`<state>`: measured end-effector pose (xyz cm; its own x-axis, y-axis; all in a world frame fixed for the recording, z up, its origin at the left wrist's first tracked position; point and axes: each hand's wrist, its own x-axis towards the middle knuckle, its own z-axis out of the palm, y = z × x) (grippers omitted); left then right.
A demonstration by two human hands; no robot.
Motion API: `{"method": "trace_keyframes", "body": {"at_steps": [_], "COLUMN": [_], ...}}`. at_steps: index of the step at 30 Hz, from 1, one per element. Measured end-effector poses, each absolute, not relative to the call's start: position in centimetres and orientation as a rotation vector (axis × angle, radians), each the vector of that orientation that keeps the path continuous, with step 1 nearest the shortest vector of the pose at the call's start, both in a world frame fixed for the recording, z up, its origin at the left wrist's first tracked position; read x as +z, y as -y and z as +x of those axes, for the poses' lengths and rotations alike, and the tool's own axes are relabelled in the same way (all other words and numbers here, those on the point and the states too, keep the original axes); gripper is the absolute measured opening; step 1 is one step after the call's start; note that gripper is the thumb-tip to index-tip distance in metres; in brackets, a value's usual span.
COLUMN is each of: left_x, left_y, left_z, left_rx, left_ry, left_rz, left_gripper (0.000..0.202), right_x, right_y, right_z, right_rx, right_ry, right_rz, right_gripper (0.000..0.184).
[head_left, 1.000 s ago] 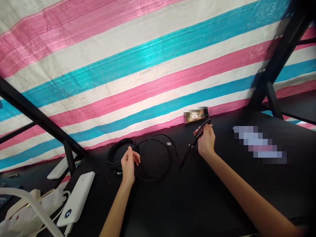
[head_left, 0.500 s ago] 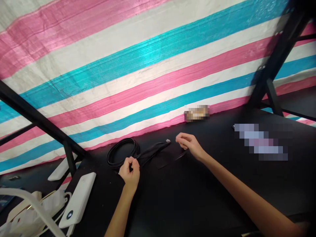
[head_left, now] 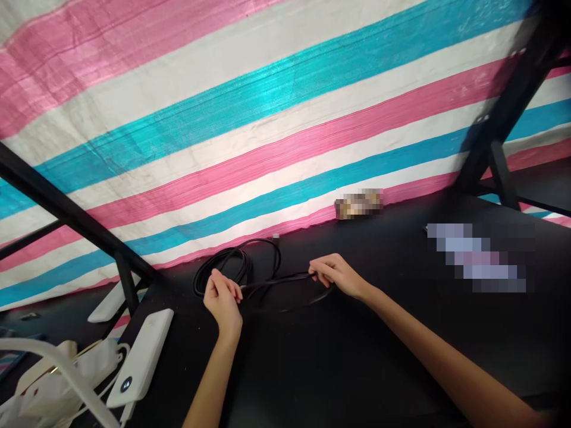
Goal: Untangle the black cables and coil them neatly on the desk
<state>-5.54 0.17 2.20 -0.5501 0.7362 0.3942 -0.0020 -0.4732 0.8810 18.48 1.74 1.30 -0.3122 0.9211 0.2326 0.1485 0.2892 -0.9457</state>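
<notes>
A black cable [head_left: 285,278] lies partly coiled near the back of the black table and stretches between my two hands. My left hand [head_left: 223,303] is closed in front of the coil, its fingers wrapped round the cable, with a small pale bit showing beside the fingertips. To the right, my right hand [head_left: 339,277] pinches the cable between thumb and fingers, and a loose loop sags below. Behind the hands, one cable end with a small pale plug [head_left: 276,237] rests near the striped sheet.
A white power bank [head_left: 141,359] with a round display lies on the left. White power strips and cords [head_left: 66,380] fill the lower left corner. Blurred-out items sit at the back [head_left: 359,204] and right [head_left: 477,258]. Black frame bars [head_left: 499,119] stand on both sides.
My left hand has shifted slightly left and my right hand slightly down and left. The cable between them is now drawn out, and the plug end has moved left and back.
</notes>
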Motion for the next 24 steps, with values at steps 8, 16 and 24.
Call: {"method": "trace_keyframes", "body": {"at_steps": [8, 16, 24], "left_x": [3.4, 3.7, 4.4], "left_y": [-1.1, -1.2, -1.1], "left_z": [-7.9, -8.8, -9.7], "left_rx": [2.231, 2.211, 2.288], "left_ry": [-1.297, -1.217, -1.267], "left_rz": [0.852, 0.761, 0.747], "left_gripper": [0.051, 0.051, 0.052], "right_x": [0.1, 0.7, 0.4], "right_y": [-3.2, -4.2, -3.8], "right_z": [19.6, 21.7, 24.4], "right_rx": [0.935, 1.005, 0.984], "right_ry": [1.178, 0.608, 0.853], "right_rz": [-0.948, -0.831, -0.747], "right_gripper": [0.044, 0.04, 0.05]}}
